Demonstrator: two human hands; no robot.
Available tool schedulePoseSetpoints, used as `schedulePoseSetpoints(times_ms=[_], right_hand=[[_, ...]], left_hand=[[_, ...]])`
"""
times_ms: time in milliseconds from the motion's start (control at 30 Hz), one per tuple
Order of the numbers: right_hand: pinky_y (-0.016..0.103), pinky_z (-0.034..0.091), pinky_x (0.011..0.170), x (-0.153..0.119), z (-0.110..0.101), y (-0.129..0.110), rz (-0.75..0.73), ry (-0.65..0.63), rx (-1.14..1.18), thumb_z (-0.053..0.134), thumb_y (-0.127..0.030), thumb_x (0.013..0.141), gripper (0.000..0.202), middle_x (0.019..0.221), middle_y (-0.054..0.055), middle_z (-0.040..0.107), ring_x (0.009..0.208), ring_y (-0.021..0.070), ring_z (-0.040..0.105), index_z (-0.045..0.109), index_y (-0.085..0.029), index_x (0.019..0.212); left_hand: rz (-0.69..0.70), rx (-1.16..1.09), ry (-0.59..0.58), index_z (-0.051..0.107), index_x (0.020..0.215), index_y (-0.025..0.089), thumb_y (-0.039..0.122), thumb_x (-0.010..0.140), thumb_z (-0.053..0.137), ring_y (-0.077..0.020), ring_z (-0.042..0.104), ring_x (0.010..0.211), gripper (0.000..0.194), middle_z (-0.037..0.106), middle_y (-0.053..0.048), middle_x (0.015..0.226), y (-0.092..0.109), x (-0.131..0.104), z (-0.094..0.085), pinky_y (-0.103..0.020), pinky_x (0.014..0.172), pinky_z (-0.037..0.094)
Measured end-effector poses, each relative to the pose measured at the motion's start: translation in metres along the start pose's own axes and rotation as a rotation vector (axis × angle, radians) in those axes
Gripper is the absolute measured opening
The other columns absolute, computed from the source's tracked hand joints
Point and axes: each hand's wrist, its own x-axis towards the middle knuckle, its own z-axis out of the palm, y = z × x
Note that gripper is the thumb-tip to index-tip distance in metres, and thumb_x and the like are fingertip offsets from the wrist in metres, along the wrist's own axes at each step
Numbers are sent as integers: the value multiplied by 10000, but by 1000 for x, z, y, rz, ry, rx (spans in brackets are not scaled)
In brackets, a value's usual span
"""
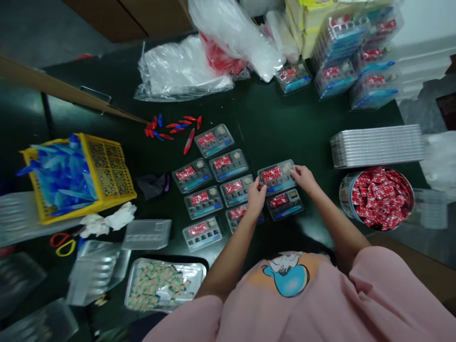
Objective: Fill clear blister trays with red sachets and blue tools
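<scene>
Between my two hands is a clear plastic blister tray [285, 179] holding a red patterned packet, a blue strip-like piece and a small tan piece. My left hand [256, 195] pinches its left edge, with thumb and fingers closed. On its right edge the fingers of my right hand [304, 178] are closed too. Just below lies another filled tray [285, 204], close to my left wrist. Several more filled trays [203, 198] are laid out in rows to the left, one partly hidden by my left forearm.
At left stands a yellow basket [124, 194] of blue pieces, near scissors [64, 244]. A metal tray [194, 270] holds tan squares. On the right are a round tin [345, 194] of red packets and stacked clear trays [377, 146]. Plastic bags [185, 66] and filled stacks [335, 78] sit behind.
</scene>
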Motion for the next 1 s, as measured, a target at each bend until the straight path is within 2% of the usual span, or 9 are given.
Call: schedulePoseSetpoints(times_ms=[100, 233, 433, 533, 600, 700, 833, 933, 1000], right_hand=[[332, 440, 951, -13, 15, 4, 55, -5, -164, 509, -315, 914, 381, 1087, 168, 660, 1093, 256, 587, 667, -92, 1179], [316, 406, 1005, -8, 27, 6, 134, -39, -276, 467, -325, 960, 457, 1205, 200, 614, 1168, 258, 561, 569, -69, 1324], [315, 439, 945, -3, 28, 12, 152, -83, -284, 485, -397, 956, 433, 1156, 151, 640, 1103, 254, 603, 587, -155, 1301], [335, 445, 956, -4, 25, 14, 138, -72, -285, 510, -409, 939, 451, 1168, 166, 638, 1113, 279, 604, 588, -154, 1302], [377, 441, 980, 5, 17, 12, 123, -28, -295, 528, -442, 923, 506, 1208, 195, 619, 1143, 310, 587, 572, -142, 1329], [406, 435, 1008, 48, -8, 1, 2, 129, -216, 512, -438, 926, 558, 1261, 203, 590, 1188, 307, 560, 508, -131, 1392], [378, 412, 1053, 156, -50, -35, -156, 334, -28, 488, -369, 929, 565, 1358, 189, 529, 1274, 255, 506, 438, -126, 1438], [387, 445, 1014, 241, -70, -64, -1, 344, 107, 367, -348, 970, 566, 1302, 180, 577, 1202, 225, 566, 337, -127, 1490], [426, 457, 993, 284, -76, -75, 105, 343, 126, 342, -317, 971, 583, 1249, 190, 602, 1175, 249, 584, 283, -117, 1515]], left_hand=[[-22, 212, -23, 597, 1295, 113, 154, 798, 589, -216, 605, 917, 499, 597, -109, 1018, -9, -9, 6, -383, 955, 477], [-51, 301, -35, 587, 1298, 122, 137, 812, 547, -234, 610, 931, 488, 590, -122, 1030, -10, -3, 13, -402, 979, 470], [-67, 343, -23, 523, 1346, 57, 126, 823, 511, -290, 583, 1076, 528, 582, -180, 1095, -3, -3, 19, -439, 1029, 426], [-71, 339, 14, 398, 1434, 13, 121, 831, 494, -324, 547, 1168, 620, 572, -224, 1152, 1, -7, 24, -483, 1055, 393], [-68, 320, 42, 320, 1481, 30, 130, 833, 500, -326, 539, 1194, 680, 570, -228, 1185, 2, -8, 25, -498, 1060, 387], [-2, 330, 60, 312, 1493, 61, 176, 835, 535, -322, 518, 1235, 705, 550, -223, 1246, 0, -12, 23, -492, 1074, 385], [258, 407, 122, 390, 1475, 142, 241, 889, 519, -303, 472, 1285, 609, 519, -190, 1328, -4, -25, 13, -512, 1097, 370], [419, 421, 172, 471, 1431, 226, 223, 912, 507, -284, 456, 1313, 520, 503, -149, 1376, -6, -32, 6, -515, 1104, 371], [477, 434, 179, 498, 1408, 252, 196, 916, 505, -277, 455, 1323, 495, 486, -133, 1406, -8, -33, 3, -513, 1096, 388]])
